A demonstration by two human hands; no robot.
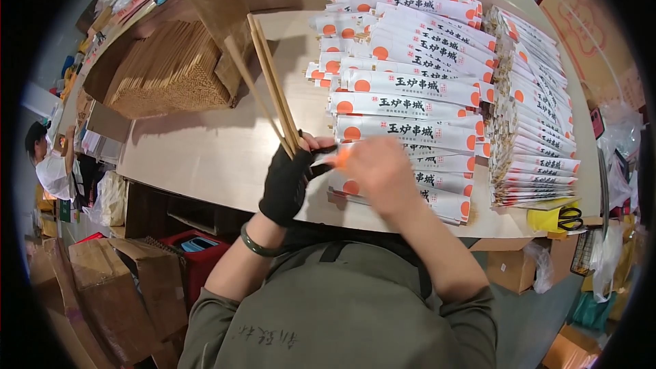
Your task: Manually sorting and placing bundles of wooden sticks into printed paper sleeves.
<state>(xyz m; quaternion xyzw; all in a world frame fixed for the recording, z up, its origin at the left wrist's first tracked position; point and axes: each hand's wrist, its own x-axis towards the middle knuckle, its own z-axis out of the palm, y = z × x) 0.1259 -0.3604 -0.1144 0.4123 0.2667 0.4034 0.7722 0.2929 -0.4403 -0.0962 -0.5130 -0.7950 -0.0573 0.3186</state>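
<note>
In a black fingerless glove, my left hand (283, 188) is closed around several long wooden chopsticks (275, 89), which point up and away from me. One of them leans apart from the others. Close beside it, over the table's front, is my right hand (383, 171), smeared by motion. Something orange shows at its fingertips, and a bit of white lies between the two hands; I cannot make out either. Beyond the right hand lies a wide pile of white paper chopstick sleeves (410, 85) with orange dots and dark print, chopstick ends showing from some.
A big stack of bare chopsticks (174, 72) sits in a cardboard box at the far left. More sleeved packs (536, 109) are piled at the right. Black-handled scissors (569, 219) lie by a yellow item at the right front edge. Another person (51, 160) is at far left.
</note>
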